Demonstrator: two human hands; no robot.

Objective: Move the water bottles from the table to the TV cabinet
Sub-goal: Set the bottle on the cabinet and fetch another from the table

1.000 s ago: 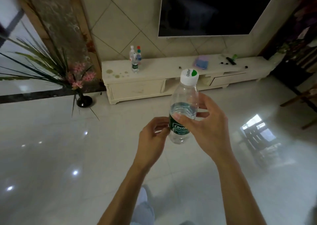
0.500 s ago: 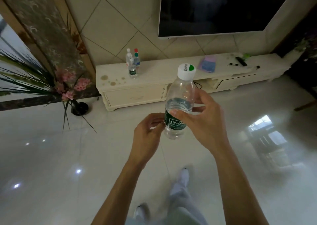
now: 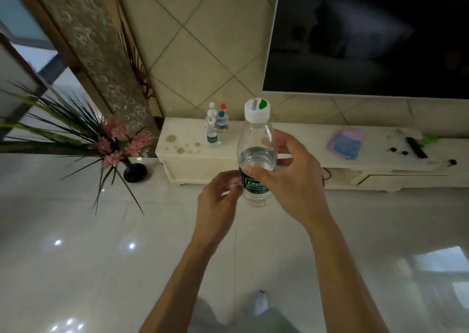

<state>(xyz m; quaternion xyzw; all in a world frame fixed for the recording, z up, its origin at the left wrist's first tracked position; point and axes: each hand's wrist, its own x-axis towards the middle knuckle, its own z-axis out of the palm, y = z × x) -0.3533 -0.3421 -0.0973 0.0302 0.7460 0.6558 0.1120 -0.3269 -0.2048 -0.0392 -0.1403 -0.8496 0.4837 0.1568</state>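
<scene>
A clear water bottle [image 3: 255, 139] with a white cap and a green label is held upright in front of me, about half full. My right hand [image 3: 286, 177] grips it around the label. My left hand [image 3: 218, 200] touches its lower left side with the fingertips. Straight ahead stands the cream TV cabinet [image 3: 291, 137] against the tiled wall. Three small water bottles [image 3: 215, 127] stand together on the cabinet's left part, one with a red cap.
A dark TV [image 3: 368, 35] hangs above the cabinet. A folded pink and blue cloth [image 3: 346, 142] and a black remote [image 3: 416, 147] lie on the cabinet's right part. A potted plant with pink flowers [image 3: 111, 144] stands on the glossy floor at the left.
The cabinet has come closer and now fills more of the view. Both hands have kept the bottle upright between them, with the grip unchanged.
</scene>
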